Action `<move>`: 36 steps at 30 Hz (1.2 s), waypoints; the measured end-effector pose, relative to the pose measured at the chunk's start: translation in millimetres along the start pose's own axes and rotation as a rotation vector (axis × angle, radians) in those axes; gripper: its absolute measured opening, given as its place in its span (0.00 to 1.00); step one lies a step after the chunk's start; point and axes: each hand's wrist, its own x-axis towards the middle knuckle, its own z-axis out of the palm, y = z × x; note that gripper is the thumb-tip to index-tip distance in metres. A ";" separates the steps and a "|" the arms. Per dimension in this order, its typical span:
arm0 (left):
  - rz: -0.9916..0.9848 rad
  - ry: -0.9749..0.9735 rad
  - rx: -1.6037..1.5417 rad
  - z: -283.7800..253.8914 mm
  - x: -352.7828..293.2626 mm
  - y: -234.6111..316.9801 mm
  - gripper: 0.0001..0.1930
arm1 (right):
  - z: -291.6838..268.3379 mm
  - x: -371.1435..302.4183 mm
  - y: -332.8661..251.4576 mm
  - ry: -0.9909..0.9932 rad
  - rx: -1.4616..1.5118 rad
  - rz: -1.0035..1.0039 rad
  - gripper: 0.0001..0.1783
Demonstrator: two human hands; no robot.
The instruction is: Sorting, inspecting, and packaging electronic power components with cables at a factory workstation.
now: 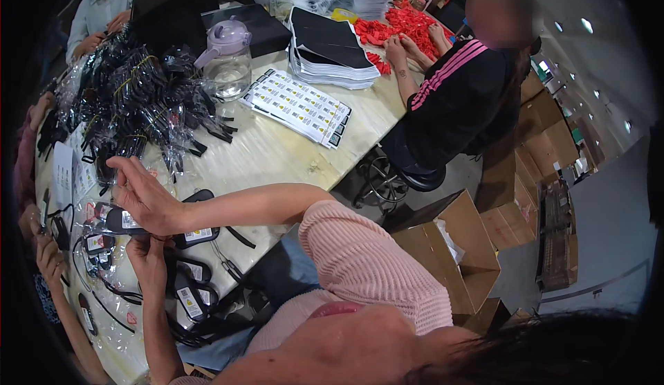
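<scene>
My right hand [144,197] reaches across from the right, its fingers stretched and apart, over a black oblong device [124,220] with a white label in a clear plastic bag. Just below its wrist is my left hand [147,259], fingers curled together; what they pinch is hidden. Beside the hands, another labelled black device [200,235] lies on the table. Several more labelled devices [188,300] with black cords are piled nearer me. Left of my hands lies a bagged black device [99,244].
A heap of bagged black items [138,101] covers the table's far left. Behind it stand a lidded water pitcher [228,60], label sheets [301,107] and a paper stack [332,46]. A co-worker [470,94] handles red pieces [398,25]. Another person's hand [48,257] is at left. Cardboard boxes [449,246] stand right.
</scene>
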 end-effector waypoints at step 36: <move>0.172 0.554 0.601 -109.2 39.5 32.3 0.10 | -73.0 42.1 -21.8 -0.737 -0.703 -0.038 0.16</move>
